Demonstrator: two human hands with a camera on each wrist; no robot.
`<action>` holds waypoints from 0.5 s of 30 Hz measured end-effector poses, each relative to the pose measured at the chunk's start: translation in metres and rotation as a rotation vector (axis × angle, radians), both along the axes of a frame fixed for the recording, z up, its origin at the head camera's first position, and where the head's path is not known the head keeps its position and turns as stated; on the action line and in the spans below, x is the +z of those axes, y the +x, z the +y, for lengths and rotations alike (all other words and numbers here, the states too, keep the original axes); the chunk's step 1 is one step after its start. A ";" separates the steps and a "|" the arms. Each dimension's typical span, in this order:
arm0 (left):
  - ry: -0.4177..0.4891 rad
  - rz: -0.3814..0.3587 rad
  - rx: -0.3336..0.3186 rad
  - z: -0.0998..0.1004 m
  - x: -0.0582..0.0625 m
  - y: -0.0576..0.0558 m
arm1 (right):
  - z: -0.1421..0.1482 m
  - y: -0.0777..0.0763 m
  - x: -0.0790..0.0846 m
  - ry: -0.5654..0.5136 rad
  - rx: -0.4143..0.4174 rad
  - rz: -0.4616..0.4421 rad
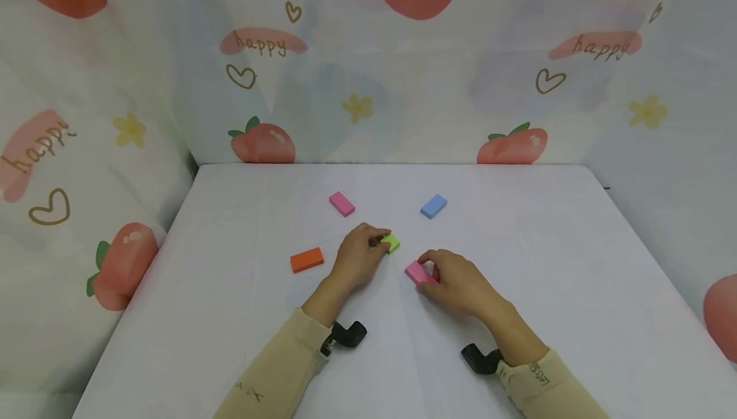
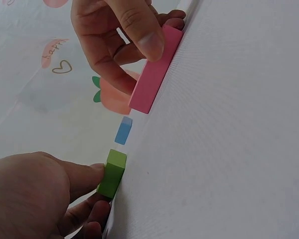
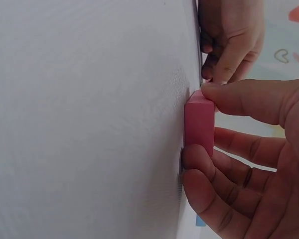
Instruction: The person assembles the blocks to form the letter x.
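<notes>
Near the middle of the white table, my left hand (image 1: 358, 256) pinches a small lime-green block (image 1: 392, 243) between thumb and fingers. The green block (image 2: 113, 175) is close at the table surface in the left wrist view. To the right and slightly nearer, my right hand (image 1: 460, 283) grips a pink rectangular block (image 1: 418, 272) with thumb and fingers along its sides. In the right wrist view that pink block (image 3: 199, 124) lies flat against the tabletop, fingertips at its edges. A short gap separates the two held blocks.
Farther back on the table (image 1: 518, 227) lie another pink block (image 1: 342, 204), left of centre, and a blue block (image 1: 434, 206), right of centre. An orange block (image 1: 307, 260) lies left of my left hand. A patterned curtain (image 1: 403, 86) stands behind the table.
</notes>
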State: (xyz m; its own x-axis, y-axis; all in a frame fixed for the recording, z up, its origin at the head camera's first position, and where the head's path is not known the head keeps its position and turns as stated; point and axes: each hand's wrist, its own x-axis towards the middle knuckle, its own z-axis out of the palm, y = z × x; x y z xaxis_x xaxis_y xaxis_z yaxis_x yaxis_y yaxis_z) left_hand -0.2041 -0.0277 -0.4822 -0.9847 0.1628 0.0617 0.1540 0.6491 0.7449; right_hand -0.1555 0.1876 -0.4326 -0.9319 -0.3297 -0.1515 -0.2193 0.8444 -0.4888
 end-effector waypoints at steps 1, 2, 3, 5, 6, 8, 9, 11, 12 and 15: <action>-0.002 0.005 -0.003 0.000 0.000 0.000 | 0.000 0.000 0.000 0.002 0.002 0.000; -0.006 0.006 -0.005 0.000 0.000 0.000 | 0.000 0.000 0.000 0.002 0.004 -0.001; -0.007 0.008 -0.007 0.000 0.001 0.000 | 0.000 0.000 0.001 0.002 0.006 -0.001; -0.010 0.008 -0.009 0.000 0.001 0.000 | -0.001 0.000 0.002 0.001 0.010 -0.005; -0.010 0.009 -0.011 0.000 0.001 0.001 | -0.001 0.000 0.002 0.001 0.009 -0.009; -0.009 0.005 -0.012 0.000 0.002 0.001 | -0.002 0.000 0.003 0.000 0.007 -0.017; -0.007 0.005 -0.013 0.000 0.002 0.001 | -0.002 0.000 0.003 0.000 0.005 -0.019; -0.007 -0.002 -0.011 0.000 0.002 0.001 | -0.002 0.000 0.004 -0.001 0.006 -0.018; -0.008 -0.004 -0.009 0.000 0.002 0.001 | -0.002 0.000 0.004 -0.001 0.006 -0.018; -0.015 -0.010 -0.002 0.001 0.003 0.001 | -0.002 0.000 0.004 0.002 0.012 -0.011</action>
